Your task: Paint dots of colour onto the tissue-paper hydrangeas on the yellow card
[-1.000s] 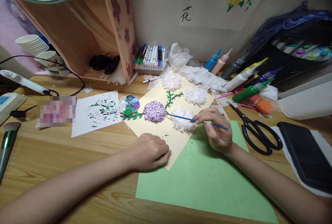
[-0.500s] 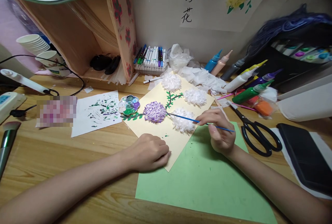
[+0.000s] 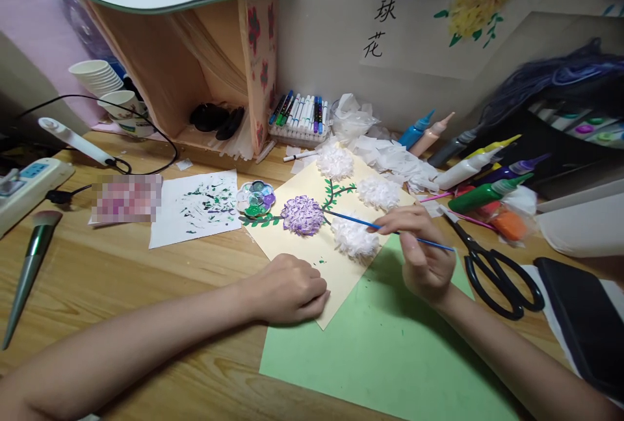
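My right hand (image 3: 422, 252) pinches a thin blue paintbrush (image 3: 361, 221), its tip at the dark painted stem just right of the purple flower (image 3: 302, 215). That flower and several fluffy white ones, the nearest a white flower (image 3: 355, 239) under the brush, stand out from a cream sheet (image 3: 336, 284). Painted green leaves line the stems. On the sheet's lower left edge rests my left hand (image 3: 290, 288), curled into a fist with nothing visible in it. A flower-shaped paint palette (image 3: 256, 199) overlaps the sheet's left corner.
Green paper (image 3: 370, 349) lies beneath the cream sheet. Black scissors (image 3: 504, 278) and a dark phone-like slab (image 3: 585, 317) are at right, paint bottles (image 3: 487, 193) behind. Leftward are a paint-smeared white sheet (image 3: 195, 206) and a large makeup-style brush (image 3: 32, 271). Markers (image 3: 299, 112) stand at the back.
The camera view has turned left, so everything sits further right in the picture. The paintbrush tip stays near the stem by the purple flower, and my left fist remains on the sheet.
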`<action>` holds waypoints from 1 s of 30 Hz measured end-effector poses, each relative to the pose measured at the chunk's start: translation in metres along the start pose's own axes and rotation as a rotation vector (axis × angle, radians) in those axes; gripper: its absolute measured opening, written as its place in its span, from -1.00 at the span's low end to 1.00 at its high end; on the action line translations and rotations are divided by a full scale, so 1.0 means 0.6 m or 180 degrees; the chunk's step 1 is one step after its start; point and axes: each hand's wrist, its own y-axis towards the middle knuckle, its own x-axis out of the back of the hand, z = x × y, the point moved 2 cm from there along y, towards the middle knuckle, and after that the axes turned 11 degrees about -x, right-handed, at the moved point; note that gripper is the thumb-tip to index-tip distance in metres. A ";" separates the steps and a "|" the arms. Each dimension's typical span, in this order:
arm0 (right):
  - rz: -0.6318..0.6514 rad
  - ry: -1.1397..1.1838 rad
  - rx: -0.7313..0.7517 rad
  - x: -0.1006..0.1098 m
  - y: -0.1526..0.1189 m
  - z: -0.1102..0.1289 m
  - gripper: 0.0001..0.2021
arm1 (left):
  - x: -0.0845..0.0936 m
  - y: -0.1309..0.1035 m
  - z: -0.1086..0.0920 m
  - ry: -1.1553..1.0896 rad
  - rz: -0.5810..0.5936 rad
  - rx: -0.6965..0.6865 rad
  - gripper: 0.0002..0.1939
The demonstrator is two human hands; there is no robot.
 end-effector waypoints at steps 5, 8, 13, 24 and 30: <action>0.0786 -0.0179 -0.0232 -0.065 0.072 0.043 -0.79 | -0.001 -0.001 0.000 0.0079 -0.0031 -0.0002 -0.69; 0.1039 -0.0296 -0.0115 -0.107 0.101 0.059 -0.80 | -0.003 -0.002 0.000 0.0098 -0.0088 -0.0005 -0.69; 0.1306 -0.0458 -0.0088 -0.141 0.110 0.065 -0.82 | -0.006 -0.003 0.001 0.0081 -0.0166 -0.0018 -0.70; 0.1153 -0.0410 -0.0220 -0.128 0.112 0.058 -0.79 | -0.007 -0.003 0.000 0.0120 -0.0185 -0.0021 -0.70; 0.0767 -0.0026 -0.0329 -0.110 0.131 0.071 -0.76 | -0.007 -0.002 0.000 0.0084 -0.0161 -0.0031 -0.70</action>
